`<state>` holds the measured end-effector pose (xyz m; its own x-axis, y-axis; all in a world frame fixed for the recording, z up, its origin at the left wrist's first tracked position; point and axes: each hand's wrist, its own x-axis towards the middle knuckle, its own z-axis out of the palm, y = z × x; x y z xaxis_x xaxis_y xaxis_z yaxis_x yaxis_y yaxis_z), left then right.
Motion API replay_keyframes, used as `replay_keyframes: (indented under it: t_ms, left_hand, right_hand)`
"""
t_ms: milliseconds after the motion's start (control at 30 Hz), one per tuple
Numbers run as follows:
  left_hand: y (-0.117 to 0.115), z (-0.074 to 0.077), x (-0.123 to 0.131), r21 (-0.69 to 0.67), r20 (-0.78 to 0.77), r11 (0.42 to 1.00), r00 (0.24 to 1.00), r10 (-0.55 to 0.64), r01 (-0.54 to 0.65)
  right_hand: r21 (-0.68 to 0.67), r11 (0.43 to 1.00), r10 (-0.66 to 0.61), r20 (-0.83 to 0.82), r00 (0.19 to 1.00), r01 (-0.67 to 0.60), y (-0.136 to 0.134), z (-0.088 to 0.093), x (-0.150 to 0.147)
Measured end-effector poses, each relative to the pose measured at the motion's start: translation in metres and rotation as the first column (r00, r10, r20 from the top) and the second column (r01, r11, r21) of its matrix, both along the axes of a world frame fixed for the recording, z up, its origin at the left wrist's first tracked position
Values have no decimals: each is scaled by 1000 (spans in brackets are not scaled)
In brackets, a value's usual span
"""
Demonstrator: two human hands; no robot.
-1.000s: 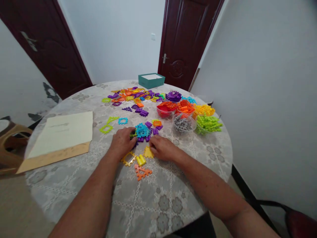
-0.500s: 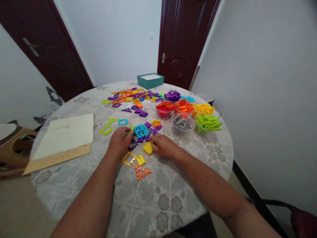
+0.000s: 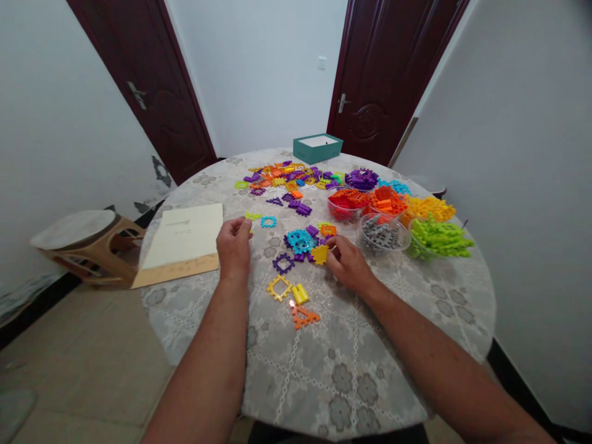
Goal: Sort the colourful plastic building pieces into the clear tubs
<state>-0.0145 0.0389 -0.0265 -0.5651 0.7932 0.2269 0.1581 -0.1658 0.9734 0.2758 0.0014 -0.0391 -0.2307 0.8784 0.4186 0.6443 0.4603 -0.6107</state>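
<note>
A round desk (image 3: pixel 324 370) under a pale patterned cloth fills the middle of the view. On its left side lies a cream sheet (image 3: pixel 185 234). At the right stand clear bowls (image 3: pixel 383 248) of sorted plastic pieces (red, orange, grey, green). The left hand (image 3: pixel 234 246) rests on the cloth with its fingers curled in, just short of a lime piece (image 3: pixel 253 216). I cannot tell whether it grips anything. The right hand (image 3: pixel 349 262) pinches a yellow piece (image 3: pixel 320 254) between thumb and fingertips, touching the edge of the blue cluster (image 3: pixel 300 240) at the desk's centre. Nearer the person lie a purple frame (image 3: pixel 283 263), a yellow frame (image 3: pixel 279 287) and an orange piece (image 3: pixel 304 316).
</note>
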Motion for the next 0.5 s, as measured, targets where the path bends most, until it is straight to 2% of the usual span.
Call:
replay_keyframes:
  t_ms: [67, 133, 200, 333, 500]
  left_hand:
    - [0, 1, -8, 16, -42, 992, 991, 125, -124]
    - [-2, 3, -13, 14, -150, 974, 963, 226, -226]
    - [-5, 4, -12, 14, -289, 967, 924, 249, -256]
    - [-10, -2, 2, 3, -510, 990, 851, 122, -140]
    - [-11, -15, 19, -13, -615, 1000, 788, -18, 13]
  right_hand:
    - [-33, 999, -1, -30, 1000, 0, 0, -2, 1]
    - [-55, 998, 0, -59, 998, -3, -1, -5, 1]
    - [-52, 999, 2, -88, 996, -6, -2, -6, 2]
    - [-2, 1000, -15, -114, 993, 15, -2, -7, 3]
    - [81, 997, -8, -63, 998, 13, 1, -5, 4]
